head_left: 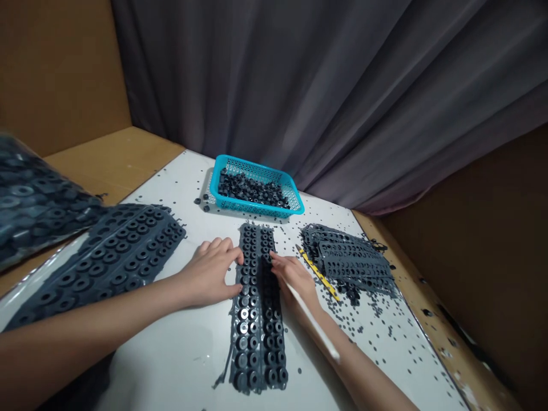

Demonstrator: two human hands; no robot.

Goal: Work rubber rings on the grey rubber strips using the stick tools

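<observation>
A long dark-grey molded rubber sheet (252, 311) with rows of ring-shaped grommets lies lengthwise before me on the white board. My left hand (212, 273) rests at its left edge, thumb and forefinger apart and touching the rim, the other fingers loosely bent. In my right hand (295, 279) is a slim white stick-like tool (314, 322), pinched like a pen. Its tip is hidden by my fingers, which are over the sheet's right-hand rows. To the right of that hand lies a yellow pencil-like tool (319, 274).
A blue plastic basket (257, 208) of small black rubber pieces stands at the back. More grommet sheets (124, 251) lie left, beside a clear bag (38, 200) of black parts. Perforated sheets (355, 260) are piled right, with small black discs scattered around. A grey curtain (274, 85) hangs behind.
</observation>
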